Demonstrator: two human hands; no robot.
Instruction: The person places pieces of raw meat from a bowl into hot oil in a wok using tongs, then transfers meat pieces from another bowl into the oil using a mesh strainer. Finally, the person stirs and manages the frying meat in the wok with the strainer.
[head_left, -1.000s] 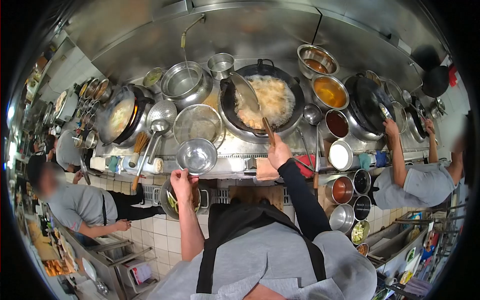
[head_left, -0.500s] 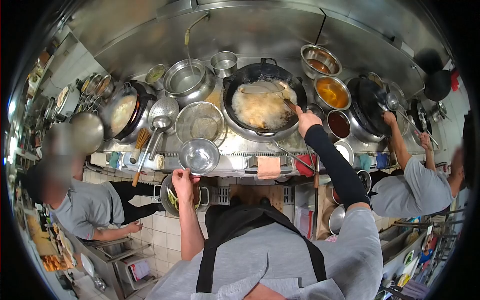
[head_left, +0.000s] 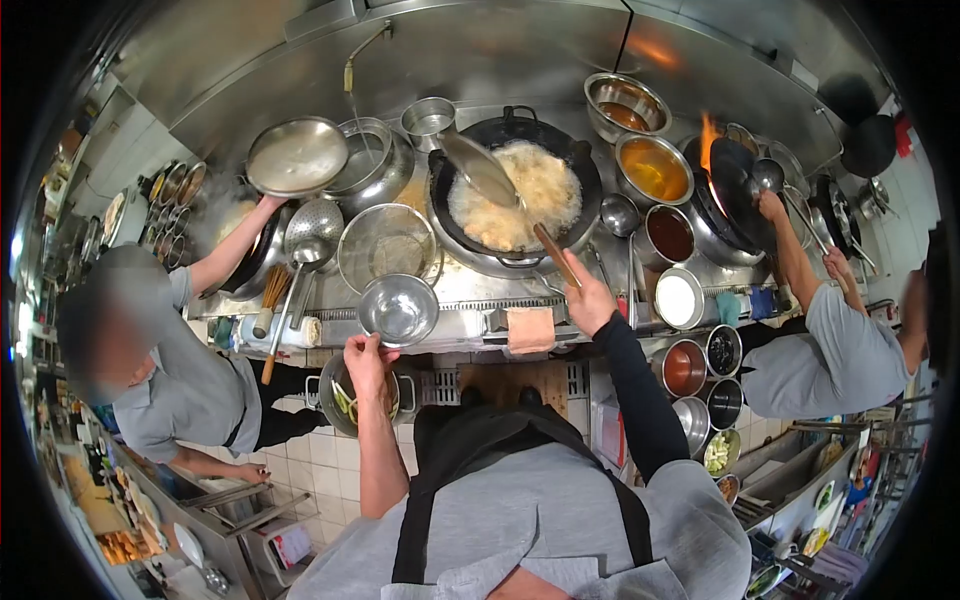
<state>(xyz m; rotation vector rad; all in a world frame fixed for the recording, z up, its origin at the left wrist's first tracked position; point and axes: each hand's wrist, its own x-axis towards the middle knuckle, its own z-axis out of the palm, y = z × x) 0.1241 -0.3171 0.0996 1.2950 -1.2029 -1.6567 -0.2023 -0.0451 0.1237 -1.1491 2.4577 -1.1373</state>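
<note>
My right hand [head_left: 591,297] is closed round the wooden handle of a wide metal skimmer [head_left: 480,172]. Its head is tilted over the left part of a black wok [head_left: 588,200], where pale food [head_left: 520,205] bubbles in foaming oil. With its fingers pinched on the near rim, my left hand [head_left: 368,362] holds a small metal bowl [head_left: 398,309], which looks empty. Just behind that bowl lies a round wire strainer [head_left: 387,245]. A ladle [head_left: 620,214] rests to the right of the wok.
At left a co-worker [head_left: 190,370] holds a round metal pan [head_left: 297,156] over the stove. Another co-worker [head_left: 830,350] works at a wok with a flame [head_left: 708,145] at right. Sauce pots [head_left: 671,235] stand between. A pot of vegetables [head_left: 345,397] is below my left hand.
The skimmer has swung from across the wok to its left side, and my right hand has moved left and nearer me. The left co-worker has reached forward with the pan. A flame has appeared at right.
</note>
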